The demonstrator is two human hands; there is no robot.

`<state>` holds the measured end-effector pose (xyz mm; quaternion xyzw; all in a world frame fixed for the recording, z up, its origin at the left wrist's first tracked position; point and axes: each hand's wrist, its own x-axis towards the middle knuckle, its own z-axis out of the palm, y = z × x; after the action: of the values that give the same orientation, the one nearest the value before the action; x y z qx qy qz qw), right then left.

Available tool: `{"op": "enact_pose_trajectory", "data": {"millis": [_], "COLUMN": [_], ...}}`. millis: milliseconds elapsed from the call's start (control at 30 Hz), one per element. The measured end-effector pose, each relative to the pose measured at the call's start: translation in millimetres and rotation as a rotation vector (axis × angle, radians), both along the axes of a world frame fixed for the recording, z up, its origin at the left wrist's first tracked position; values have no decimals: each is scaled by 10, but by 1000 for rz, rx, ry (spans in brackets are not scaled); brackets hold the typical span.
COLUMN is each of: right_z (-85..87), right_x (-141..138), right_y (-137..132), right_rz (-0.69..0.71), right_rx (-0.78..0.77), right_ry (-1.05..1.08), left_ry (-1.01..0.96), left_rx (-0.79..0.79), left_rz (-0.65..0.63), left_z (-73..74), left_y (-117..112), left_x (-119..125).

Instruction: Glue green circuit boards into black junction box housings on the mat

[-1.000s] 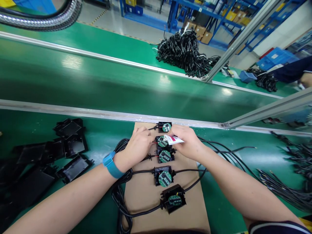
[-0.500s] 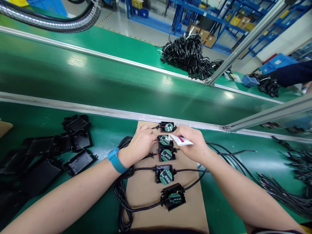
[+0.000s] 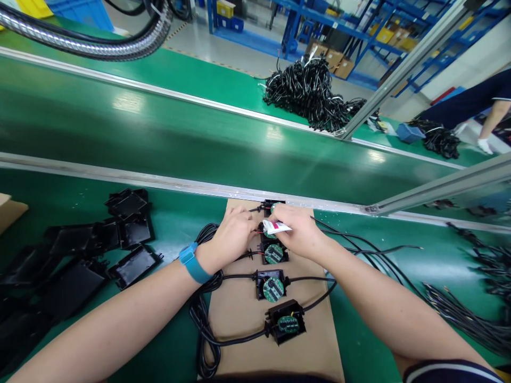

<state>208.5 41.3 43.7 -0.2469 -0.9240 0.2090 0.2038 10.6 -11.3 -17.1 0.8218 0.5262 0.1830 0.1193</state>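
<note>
A row of small black plastic cases, each with a round green circuit board and black cables, runs along a cardboard sheet [image 3: 235, 314]. My right hand [image 3: 297, 229] pinches a small white tube with a red mark [image 3: 276, 227], its tip over the second case from the back and hiding most of that board. At the left end of this case, by its red wires, my left hand [image 3: 237, 231] has its fingers closed; what they grip is hidden underneath. Nearer me, uncovered, are a circuit board [image 3: 274, 254], another board [image 3: 273, 289] and a tilted case [image 3: 285, 322].
Black plastic covers [image 3: 133, 266] lie piled at left. Coiled cable [image 3: 207, 356] rests beside the cardboard; loose cables [image 3: 459, 308] lie at right. A metal rail [image 3: 179, 186] borders the green belt. Beyond are a cable heap [image 3: 307, 90] and another person's gloved hand [image 3: 485, 146].
My right hand has moved left with the tube, bringing it over the second case and covering its board. My left hand stays nearly in place. Another person's arm has come into view at far right.
</note>
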Motion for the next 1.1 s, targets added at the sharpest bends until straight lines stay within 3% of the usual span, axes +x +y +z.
{"op": "enact_pose_trajectory", "data": {"millis": [367,867,967,1100], "right_z": [32,47,101,198], "right_x": [77,266,343,544], "right_y": [-16,-122,-207,-460], "right_rz": [-19,-36,-115,-348], "right_rx": [25,33,20,-61], "right_ry": [47,65,151,338], "left_ry": [9,34,68,140], "left_rx": [24,4,-2,-19], "left_rz": [12,1,-14,-76], "left_z": [-38,20,67,219], "left_y": [-13,-8,7,-17], "left_x": [-3,1,6,9]}}
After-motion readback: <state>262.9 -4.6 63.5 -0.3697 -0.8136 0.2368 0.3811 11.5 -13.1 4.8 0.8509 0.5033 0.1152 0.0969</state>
